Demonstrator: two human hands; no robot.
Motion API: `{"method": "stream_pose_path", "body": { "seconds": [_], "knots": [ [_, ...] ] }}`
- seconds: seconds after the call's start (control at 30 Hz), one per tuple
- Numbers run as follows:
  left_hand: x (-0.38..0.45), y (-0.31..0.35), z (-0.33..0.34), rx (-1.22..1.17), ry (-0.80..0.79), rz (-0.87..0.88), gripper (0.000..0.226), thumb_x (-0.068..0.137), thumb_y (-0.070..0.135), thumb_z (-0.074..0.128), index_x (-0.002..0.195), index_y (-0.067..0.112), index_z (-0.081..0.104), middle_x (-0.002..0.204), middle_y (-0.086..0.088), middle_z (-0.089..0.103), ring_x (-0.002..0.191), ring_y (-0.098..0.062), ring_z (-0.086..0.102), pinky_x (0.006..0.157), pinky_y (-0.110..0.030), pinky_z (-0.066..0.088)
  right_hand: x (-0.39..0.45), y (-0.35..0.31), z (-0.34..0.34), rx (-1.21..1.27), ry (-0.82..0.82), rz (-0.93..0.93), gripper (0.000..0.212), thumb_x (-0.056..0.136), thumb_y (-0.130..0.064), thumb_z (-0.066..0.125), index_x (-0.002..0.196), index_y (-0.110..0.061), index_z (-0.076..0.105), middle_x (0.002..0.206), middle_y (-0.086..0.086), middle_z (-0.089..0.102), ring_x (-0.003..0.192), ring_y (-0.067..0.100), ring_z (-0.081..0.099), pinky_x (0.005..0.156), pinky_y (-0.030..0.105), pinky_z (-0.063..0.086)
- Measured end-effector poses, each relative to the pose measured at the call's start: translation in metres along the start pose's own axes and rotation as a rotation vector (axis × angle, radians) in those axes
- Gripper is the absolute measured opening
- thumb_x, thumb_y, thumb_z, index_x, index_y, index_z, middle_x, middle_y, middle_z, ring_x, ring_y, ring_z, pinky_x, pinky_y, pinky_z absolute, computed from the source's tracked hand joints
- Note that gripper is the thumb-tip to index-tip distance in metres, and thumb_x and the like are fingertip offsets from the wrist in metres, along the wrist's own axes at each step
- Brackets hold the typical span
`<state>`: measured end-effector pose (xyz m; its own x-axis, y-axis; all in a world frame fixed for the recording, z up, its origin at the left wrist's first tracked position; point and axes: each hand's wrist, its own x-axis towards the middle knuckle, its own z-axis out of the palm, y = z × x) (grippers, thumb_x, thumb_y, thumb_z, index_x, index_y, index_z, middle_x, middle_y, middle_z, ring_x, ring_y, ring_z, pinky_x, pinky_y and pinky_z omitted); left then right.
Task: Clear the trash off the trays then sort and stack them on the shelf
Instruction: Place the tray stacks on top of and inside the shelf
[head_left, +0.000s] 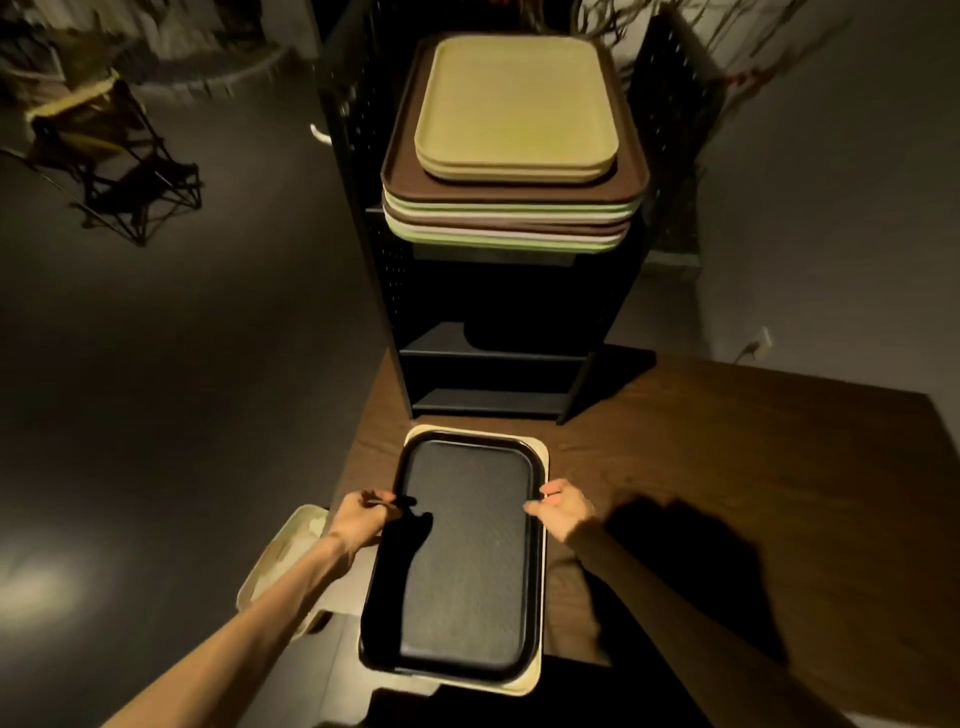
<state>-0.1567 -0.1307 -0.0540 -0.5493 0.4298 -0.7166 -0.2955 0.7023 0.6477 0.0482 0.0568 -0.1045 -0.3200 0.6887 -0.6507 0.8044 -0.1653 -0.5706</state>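
Note:
A black tray lies on top of a cream tray at the near end of the wooden table. My left hand grips the black tray's left rim. My right hand grips its right rim. On the black shelf unit, the top level holds a stack of trays: two tan trays sit on a larger brown tray, with green, pale and brown trays beneath. A dark tray lies on a lower shelf in shadow.
A cream bin with pale trash in it stands on the floor left of the table. A folding chair stands at the far left. A wall socket is on the right wall. The room is dim.

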Motion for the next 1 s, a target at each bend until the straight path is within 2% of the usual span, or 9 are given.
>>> {"method": "stream_pose_path", "body": {
  "seconds": [0.1,0.17,0.23,0.37,0.43,0.53,0.7,0.87,1.0],
  "knots": [
    [0.004,-0.037,0.002,0.059,0.032,-0.036,0.027,0.085,0.003,0.068,0.112,0.0,0.067,0.088,-0.007,0.069,0.066,-0.006,0.065,0.055,-0.02,0.049,0.008,0.038,0.029,0.011,-0.057,0.039,0.046,0.074,-0.023,0.08,0.109,-0.009,0.054,0.098,0.012,0.055,0.086,0.023,0.054,0.081,0.029,0.045],
    [0.003,-0.051,0.004,0.081,0.05,-0.066,0.034,0.085,0.005,0.07,0.117,0.002,0.062,0.089,-0.007,0.066,0.073,-0.012,0.06,0.058,-0.021,0.044,0.009,0.058,0.045,0.069,-0.036,0.036,0.041,0.06,-0.019,0.08,0.088,-0.01,0.051,0.088,0.015,0.052,0.077,0.021,0.053,0.076,0.034,0.045],
    [0.003,-0.063,0.007,0.114,0.056,-0.077,0.034,0.086,0.003,0.068,0.118,0.005,0.057,0.099,-0.011,0.067,0.07,-0.008,0.058,0.056,-0.018,0.042,-0.002,0.059,0.05,0.063,0.031,0.053,0.04,0.068,-0.005,0.079,0.078,-0.014,0.041,0.073,0.002,0.043,0.066,0.014,0.044,0.069,0.028,0.039],
    [0.002,-0.08,0.007,0.145,-0.005,-0.124,0.056,0.089,0.005,0.065,0.138,0.01,0.039,0.113,-0.01,0.059,0.075,-0.009,0.059,0.056,-0.021,0.044,-0.008,0.066,0.059,0.134,0.034,0.086,0.019,0.086,-0.001,0.062,0.096,-0.011,0.049,0.086,0.005,0.056,0.083,0.024,0.059,0.077,0.022,0.044],
    [0.006,-0.09,0.007,0.162,-0.028,-0.151,0.067,0.087,0.006,0.066,0.145,0.006,0.032,0.115,-0.014,0.063,0.085,-0.019,0.065,0.065,-0.024,0.049,-0.001,0.079,0.067,0.104,0.008,0.097,0.033,0.079,-0.016,0.061,0.112,-0.011,0.055,0.102,0.006,0.066,0.093,0.025,0.065,0.089,0.029,0.05],
    [0.006,-0.099,0.009,0.18,-0.021,-0.175,0.062,0.085,0.007,0.067,0.141,0.006,0.04,0.109,-0.012,0.065,0.089,-0.021,0.064,0.065,-0.02,0.049,0.003,0.086,0.072,0.101,-0.003,0.079,0.04,0.071,-0.024,0.058,0.109,-0.01,0.06,0.1,0.007,0.072,0.083,0.02,0.07,0.085,0.04,0.058],
    [0.005,-0.097,0.011,0.168,-0.012,-0.194,0.041,0.081,0.013,0.071,0.118,0.012,0.054,0.092,-0.006,0.064,0.082,-0.017,0.061,0.069,-0.027,0.05,-0.012,0.068,0.061,0.27,-0.074,0.133,0.019,0.083,-0.011,0.07,0.101,-0.014,0.064,0.098,0.004,0.069,0.08,0.013,0.063,0.065,0.024,0.048],
    [0.016,-0.1,-0.004,0.074,-0.074,-0.238,0.059,0.058,0.032,0.07,0.111,0.009,0.064,0.108,-0.013,0.069,0.102,-0.027,0.063,0.092,-0.041,0.051,-0.013,0.075,0.067,0.415,-0.108,0.154,0.044,0.062,-0.023,0.083,0.103,-0.012,0.071,0.103,0.003,0.073,0.095,0.019,0.068,0.08,0.026,0.051],
    [0.02,-0.098,-0.009,0.055,-0.123,-0.249,0.039,0.078,0.023,0.069,0.112,0.006,0.065,0.111,-0.016,0.069,0.106,-0.03,0.063,0.099,-0.046,0.049,-0.023,0.067,0.067,0.621,-0.102,0.161,0.018,0.081,-0.014,0.078,0.096,-0.009,0.069,0.097,0.005,0.074,0.092,0.02,0.07,0.071,0.025,0.053]
  ]
}}
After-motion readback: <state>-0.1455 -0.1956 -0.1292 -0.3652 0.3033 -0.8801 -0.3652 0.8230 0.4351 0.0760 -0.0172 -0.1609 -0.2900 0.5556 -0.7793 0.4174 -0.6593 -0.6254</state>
